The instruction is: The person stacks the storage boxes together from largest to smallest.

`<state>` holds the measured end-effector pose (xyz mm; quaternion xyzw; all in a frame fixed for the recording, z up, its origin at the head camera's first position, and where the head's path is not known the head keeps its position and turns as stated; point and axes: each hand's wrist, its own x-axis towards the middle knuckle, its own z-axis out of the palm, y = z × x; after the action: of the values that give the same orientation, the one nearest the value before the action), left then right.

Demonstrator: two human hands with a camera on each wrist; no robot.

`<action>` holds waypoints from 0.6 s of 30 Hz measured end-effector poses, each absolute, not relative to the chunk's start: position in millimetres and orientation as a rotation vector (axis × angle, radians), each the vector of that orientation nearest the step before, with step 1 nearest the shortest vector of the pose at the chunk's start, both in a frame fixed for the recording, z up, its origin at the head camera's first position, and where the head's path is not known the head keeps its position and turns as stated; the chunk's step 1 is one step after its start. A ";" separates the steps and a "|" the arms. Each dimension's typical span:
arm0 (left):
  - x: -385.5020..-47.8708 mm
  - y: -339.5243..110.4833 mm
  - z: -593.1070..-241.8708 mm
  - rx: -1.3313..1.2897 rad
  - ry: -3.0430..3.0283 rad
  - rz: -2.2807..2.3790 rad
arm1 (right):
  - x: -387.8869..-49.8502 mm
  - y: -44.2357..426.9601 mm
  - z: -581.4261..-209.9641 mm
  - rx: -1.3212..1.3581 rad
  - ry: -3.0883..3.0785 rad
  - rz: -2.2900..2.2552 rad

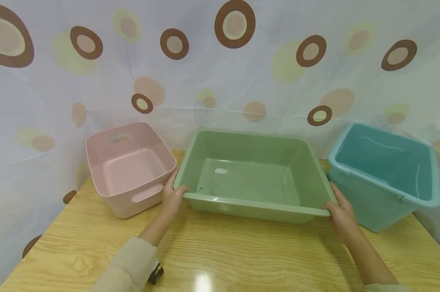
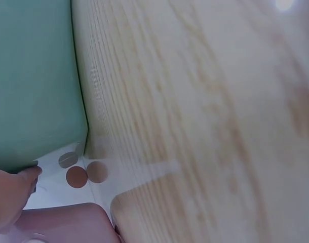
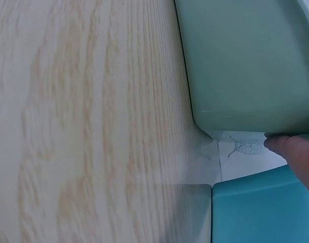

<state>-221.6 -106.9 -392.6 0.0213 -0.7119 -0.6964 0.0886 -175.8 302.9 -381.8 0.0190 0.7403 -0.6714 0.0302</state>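
Note:
A wide, shallow green plastic basin (image 1: 249, 184) stands in the middle of the wooden table. My left hand (image 1: 171, 198) grips its near left corner, thumb over the rim and fingers beneath. At the near right corner my right hand (image 1: 339, 213) holds the rim the same way. The left wrist view shows the basin's outer wall (image 2: 33, 76) with left-hand fingers (image 2: 28, 177) under the rim. In the right wrist view a right-hand finger (image 3: 278, 143) reaches under the rim of the basin (image 3: 245, 66). Only a few dark specks and a glare spot show inside it.
Left of the basin is a pink bin (image 1: 130, 170) with handle slots, close to my left hand. A deeper teal bin (image 1: 380, 194) stands right, close to my right hand. Behind hangs a white curtain (image 1: 205, 73) with circles. The wooden table (image 1: 234, 251) extends in front.

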 end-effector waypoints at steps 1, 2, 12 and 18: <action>-221.2 -107.0 -392.2 0.064 -2.121 -2.073 | -175.9 303.1 -382.0 0.057 2.283 -2.068; -220.8 -107.0 -391.9 0.065 -2.121 -2.074 | -176.2 303.3 -381.9 0.055 2.289 -2.061; -221.0 -107.7 -390.4 0.050 -2.130 -2.074 | -175.9 300.8 -378.7 0.131 2.303 -2.001; -221.7 -107.3 -390.8 0.044 -2.138 -2.078 | -174.5 301.8 -378.2 0.144 2.307 -2.010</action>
<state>-221.7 -107.3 -390.8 0.0147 -0.7146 -0.6948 0.0799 -174.5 301.8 -378.2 0.0470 0.7525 -0.6558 0.0391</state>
